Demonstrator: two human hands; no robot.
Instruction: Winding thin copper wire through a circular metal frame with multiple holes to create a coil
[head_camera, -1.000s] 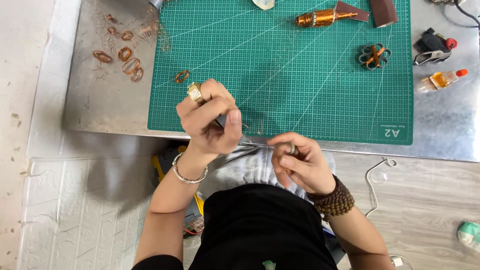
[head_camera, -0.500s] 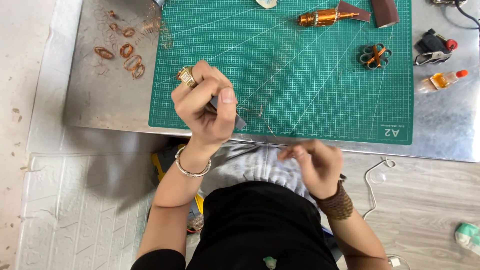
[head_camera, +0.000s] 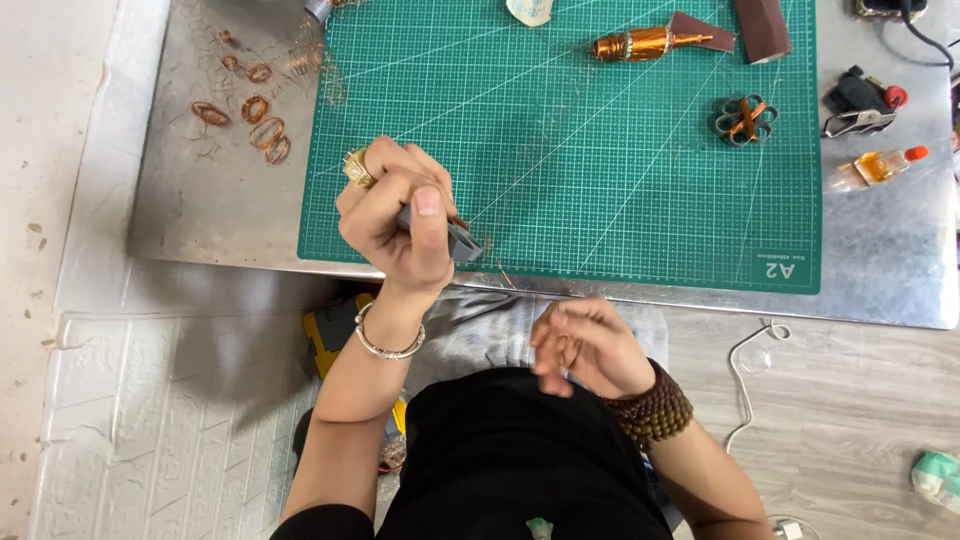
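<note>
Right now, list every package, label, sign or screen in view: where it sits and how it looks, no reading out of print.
Small bottle: right of the green cutting mat on the metal table, lying on its side, clear with amber contents and an orange-red cap.
Printed size mark: mat's near right corner, white on green.
Packet: floor at far right, crumpled, white and pale green.
Dark device: top right edge, cable attached, too cropped to tell if it is a screen.

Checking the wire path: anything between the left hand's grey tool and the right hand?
Nothing visible blocks it. Between the grey tool in the left hand and the right hand lies only the table edge.
</note>
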